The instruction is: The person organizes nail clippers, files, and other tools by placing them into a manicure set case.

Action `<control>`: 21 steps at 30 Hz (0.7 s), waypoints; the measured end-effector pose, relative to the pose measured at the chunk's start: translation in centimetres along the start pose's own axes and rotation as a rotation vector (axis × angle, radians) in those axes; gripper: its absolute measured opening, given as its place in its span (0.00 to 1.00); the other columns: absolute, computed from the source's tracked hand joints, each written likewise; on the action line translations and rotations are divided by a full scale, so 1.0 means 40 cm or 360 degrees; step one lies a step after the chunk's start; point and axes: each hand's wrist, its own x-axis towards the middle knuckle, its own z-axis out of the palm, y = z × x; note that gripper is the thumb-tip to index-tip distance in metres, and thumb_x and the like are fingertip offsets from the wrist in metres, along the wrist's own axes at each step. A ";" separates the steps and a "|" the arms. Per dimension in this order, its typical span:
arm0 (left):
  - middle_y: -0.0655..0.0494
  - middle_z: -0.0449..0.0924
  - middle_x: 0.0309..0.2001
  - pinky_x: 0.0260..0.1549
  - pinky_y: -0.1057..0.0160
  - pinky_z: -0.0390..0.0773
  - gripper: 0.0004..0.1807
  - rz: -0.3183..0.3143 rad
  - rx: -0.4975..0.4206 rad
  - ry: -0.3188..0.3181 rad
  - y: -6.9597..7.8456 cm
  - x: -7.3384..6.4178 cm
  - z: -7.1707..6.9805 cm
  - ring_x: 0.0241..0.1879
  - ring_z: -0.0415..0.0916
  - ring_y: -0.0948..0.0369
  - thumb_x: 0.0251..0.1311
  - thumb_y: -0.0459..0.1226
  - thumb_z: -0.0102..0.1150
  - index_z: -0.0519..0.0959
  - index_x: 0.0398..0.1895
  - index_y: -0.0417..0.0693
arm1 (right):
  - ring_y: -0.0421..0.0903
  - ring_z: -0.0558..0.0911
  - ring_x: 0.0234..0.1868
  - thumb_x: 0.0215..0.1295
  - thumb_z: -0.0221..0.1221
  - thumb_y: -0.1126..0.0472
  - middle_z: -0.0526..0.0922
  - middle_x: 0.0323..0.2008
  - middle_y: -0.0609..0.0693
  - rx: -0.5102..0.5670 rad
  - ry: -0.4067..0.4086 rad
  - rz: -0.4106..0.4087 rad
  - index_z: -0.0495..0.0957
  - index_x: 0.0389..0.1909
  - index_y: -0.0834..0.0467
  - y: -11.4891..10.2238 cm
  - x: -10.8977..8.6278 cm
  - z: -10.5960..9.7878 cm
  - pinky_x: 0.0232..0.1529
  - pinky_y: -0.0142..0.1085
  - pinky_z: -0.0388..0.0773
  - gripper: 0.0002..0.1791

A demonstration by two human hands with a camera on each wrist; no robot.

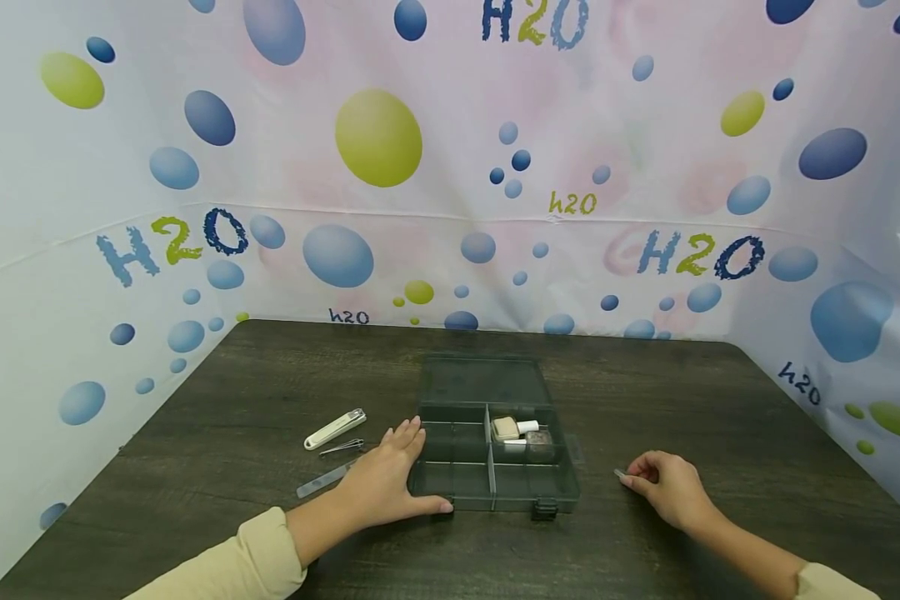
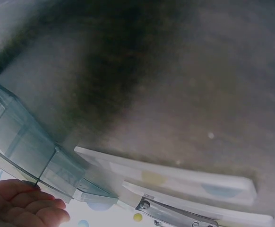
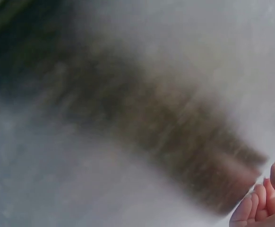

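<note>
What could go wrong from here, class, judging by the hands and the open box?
The right hand pinches a tiny object, which might slip. The left hand is close to the nail file and could nudge it. Two bottles lie on their sides in the box, so they might roll if it is jostled.

And the left hand [image 1: 382,483] hides one end of the file [image 1: 322,481] beside it! In the right hand [image 1: 666,490], a pale piece [image 1: 618,473] pokes out, too small to name! Behind them, the left sleeve [image 1: 228,558] and right sleeve [image 1: 832,583] run off the bottom edge! Right wrist view now: the bench [image 3: 57,179] beyond the hand is blurred, the hand itself cut off at the corner
</note>
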 end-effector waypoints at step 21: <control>0.36 0.55 0.69 0.62 0.47 0.65 0.53 0.0009 0.0014 0.0003 -0.004 0.001 0.001 0.67 0.56 0.42 0.45 0.64 0.60 0.63 0.64 0.31 | 0.31 0.70 0.23 0.54 0.65 0.64 0.81 0.25 0.46 0.0135 0.0150 -0.0196 0.81 0.29 0.59 -0.081 0.009 -0.018 0.23 0.28 0.70 0.03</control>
